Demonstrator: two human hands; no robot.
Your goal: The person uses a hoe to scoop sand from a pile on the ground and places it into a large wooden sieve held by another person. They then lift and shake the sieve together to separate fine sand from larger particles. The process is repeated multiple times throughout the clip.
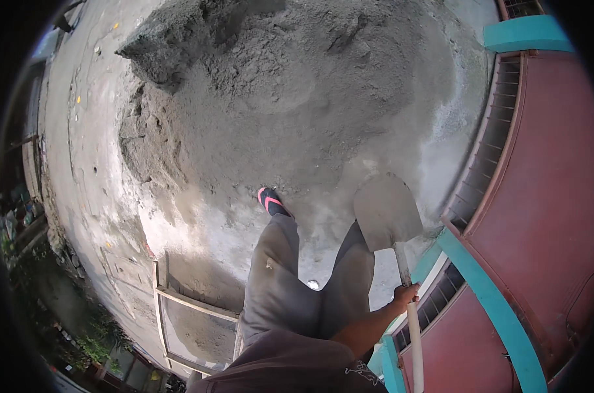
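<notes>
My left arm reaches across my body to the right, and my left hand point(405, 296) is closed round the shaft of a shovel point(387, 211). The broad, rounded blade is coated in grey dust and is at the right of my legs, in front of my right shin and foot. Below my hand, the pale handle runs out of the lower edge. My right hand is out of sight. Ahead of me a large heap of grey, powdery sand or cement mix point(277, 111) spreads over the ground. My left foot, in a dark sandal with pink straps point(270, 198), stands at its near edge.
At the right rises a red wall point(545, 150) with turquoise trim point(493, 301) and barred openings point(483, 157). Behind my left leg lies a wooden frame point(198, 302), with grey material inside it. Concrete paving point(90, 177) stretches along the left, with plants point(97, 347) beyond.
</notes>
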